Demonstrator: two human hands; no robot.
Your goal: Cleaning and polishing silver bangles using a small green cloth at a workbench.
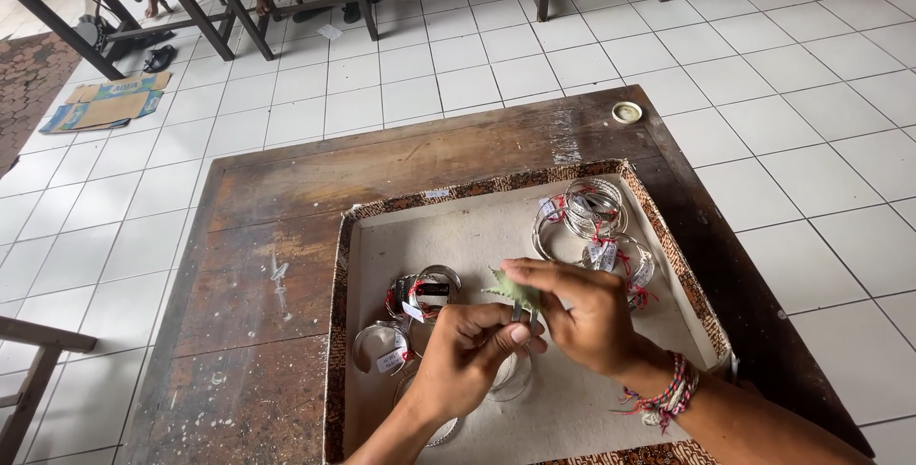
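Over a shallow tray (668,227) with a patterned brown rim and a pale lining, both hands meet. My left hand (468,355) pinches a small metal piece (518,311), perhaps a ring, between thumb and fingers. My right hand (582,317) rubs a small green scrap (509,288) against that piece. Woven bracelets circle my right wrist (668,396). Silver bangles with red strings and white tags lie in bundles at the tray's far right (593,207) and near left (420,291). Another bangle (380,343) lies left of my left hand.
The tray rests on a worn dark wooden table (277,265). A small round roll of tape (627,112) sits at the table's far edge. White tiled floor surrounds it, with dark table legs (210,17) and flattened cardboard (100,107) at the far left.
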